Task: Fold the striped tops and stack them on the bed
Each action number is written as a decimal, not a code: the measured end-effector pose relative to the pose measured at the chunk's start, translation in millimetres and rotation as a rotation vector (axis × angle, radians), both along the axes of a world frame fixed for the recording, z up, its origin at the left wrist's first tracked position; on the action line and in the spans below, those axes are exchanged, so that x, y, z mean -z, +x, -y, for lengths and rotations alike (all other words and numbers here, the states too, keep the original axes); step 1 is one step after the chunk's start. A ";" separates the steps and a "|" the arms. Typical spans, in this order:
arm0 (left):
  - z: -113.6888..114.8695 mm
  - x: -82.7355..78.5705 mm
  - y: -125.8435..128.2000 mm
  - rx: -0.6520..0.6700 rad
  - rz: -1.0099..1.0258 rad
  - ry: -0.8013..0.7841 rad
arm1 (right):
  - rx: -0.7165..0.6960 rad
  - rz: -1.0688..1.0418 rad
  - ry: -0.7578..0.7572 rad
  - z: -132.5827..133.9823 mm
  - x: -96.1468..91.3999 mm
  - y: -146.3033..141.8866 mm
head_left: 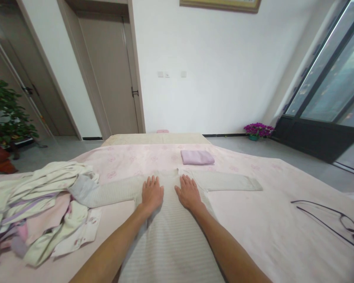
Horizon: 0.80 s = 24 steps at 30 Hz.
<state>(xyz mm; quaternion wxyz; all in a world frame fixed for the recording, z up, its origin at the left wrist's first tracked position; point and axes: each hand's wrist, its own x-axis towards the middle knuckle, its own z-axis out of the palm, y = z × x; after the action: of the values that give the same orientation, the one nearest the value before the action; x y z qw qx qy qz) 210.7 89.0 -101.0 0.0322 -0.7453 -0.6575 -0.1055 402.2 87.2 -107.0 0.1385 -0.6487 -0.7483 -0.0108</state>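
Observation:
A pale ribbed sweater (171,236) lies spread flat on the pink bed sheet (253,220), sleeves stretched out to both sides. My left hand (152,193) rests palm down on its upper chest, fingers stretched out and together. My right hand (188,192) lies flat beside it, a little to the right, fingers extended too. Neither hand holds anything. Both forearms reach over the sweater's body.
A heap of crumpled pale clothes (38,212) sits at the left of the bed. A folded lilac cloth (197,157) lies beyond the sweater. Black spectacles (342,224) lie at the right. Door, potted plant, purple flowers and a glass door ring the room.

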 end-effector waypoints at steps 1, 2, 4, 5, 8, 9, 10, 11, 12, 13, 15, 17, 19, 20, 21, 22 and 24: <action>10.5 2.0 3.7 0.032 0.017 -0.004 | -0.001 0.002 0.008 0.5 -0.1 -0.1; 20.4 4.2 5.8 0.064 0.034 -0.007 | 0.004 0.005 0.010 1.0 -0.3 -0.2; 36.8 8.1 3.9 0.109 0.050 -0.011 | 0.036 0.012 0.007 2.1 -0.8 -0.7; 42.9 9.2 0.3 0.118 0.046 -0.012 | 0.063 0.015 0.006 2.6 -0.8 -0.6; 54.6 9.2 -17.3 0.110 0.025 -0.022 | 0.134 0.025 0.016 4.6 -0.1 3.2; 57.2 8.4 -23.9 0.105 0.016 -0.024 | 0.137 0.028 0.017 5.6 0.4 6.6; 59.7 7.6 -30.2 0.099 0.007 -0.024 | 0.132 0.032 0.012 6.8 0.8 11.2; 62.1 6.7 -36.0 0.094 -0.003 -0.023 | 0.125 0.037 0.002 8.3 1.2 17.2; 64.6 5.9 -41.3 0.088 -0.011 -0.022 | 0.119 0.044 -0.012 10.1 1.3 24.5; 67.1 5.1 -45.9 0.081 -0.017 -0.024 | 0.118 0.053 -0.027 12.2 1.1 32.8; 72.3 2.9 -53.1 0.071 -0.021 -0.030 | 0.122 0.074 -0.058 16.8 -0.5 51.0; 78.7 -1.3 -56.4 0.049 -0.032 -0.033 | 0.119 0.094 -0.094 21.6 -3.9 67.9; 87.6 -7.5 -54.1 0.036 -0.048 -0.024 | 0.125 0.109 -0.110 26.7 -9.1 78.3; 93.5 -11.0 -50.5 0.046 -0.053 -0.014 | 0.137 0.114 -0.107 29.7 -12.2 79.6; 100.3 -14.1 -45.4 0.071 -0.048 -0.004 | 0.153 0.114 -0.098 33.5 -15.5 77.6; 108.1 -16.6 -39.0 0.112 -0.034 0.003 | 0.167 0.110 -0.087 38.4 -18.9 72.2; 125.4 -18.2 -24.8 0.217 0.014 -0.006 | 0.159 0.080 -0.083 52.6 -24.5 52.5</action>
<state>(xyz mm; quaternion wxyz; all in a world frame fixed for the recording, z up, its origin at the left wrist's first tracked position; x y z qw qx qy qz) 186.0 -36.3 -82.8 0.0136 -0.8116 -0.5734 -0.1114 454.7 34.5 -82.5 0.0804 -0.7102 -0.6992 -0.0167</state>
